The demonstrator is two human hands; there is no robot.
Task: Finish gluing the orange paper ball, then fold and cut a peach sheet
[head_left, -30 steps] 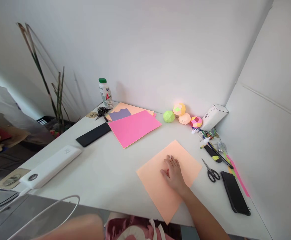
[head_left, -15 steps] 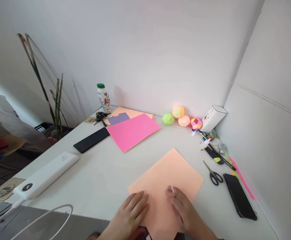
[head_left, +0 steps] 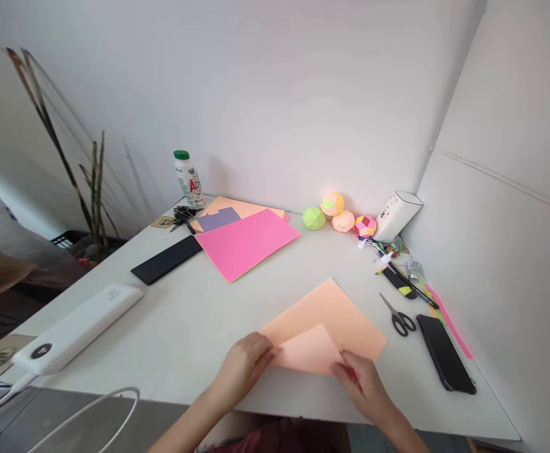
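Observation:
A peach sheet of paper (head_left: 338, 306) lies at an angle near the front of the table, its near part turned up and over onto the rest. At the left end of the fold, my left hand (head_left: 243, 366) pinches the paper between thumb and fingers. My right hand (head_left: 362, 380) grips the right end of the turned-over part. A thin red thing (head_left: 354, 377) shows between the right fingers, most of it hidden, so I cannot make out what it is. To the right of the sheet lie black-handled scissors (head_left: 400, 319).
Pink paper (head_left: 249, 244) lies on other sheets at the back. Small paper balls (head_left: 313, 218) sit by the wall, near a white box (head_left: 400, 216). A phone (head_left: 446, 352) is at right. On the left are a white power bank (head_left: 79, 327), black slab (head_left: 166, 260) and bottle (head_left: 189, 179).
The near part of the peach sheet has gone from flat to folded over. Both hands have shifted from resting on the sheet to gripping its ends. The view has moved slightly.

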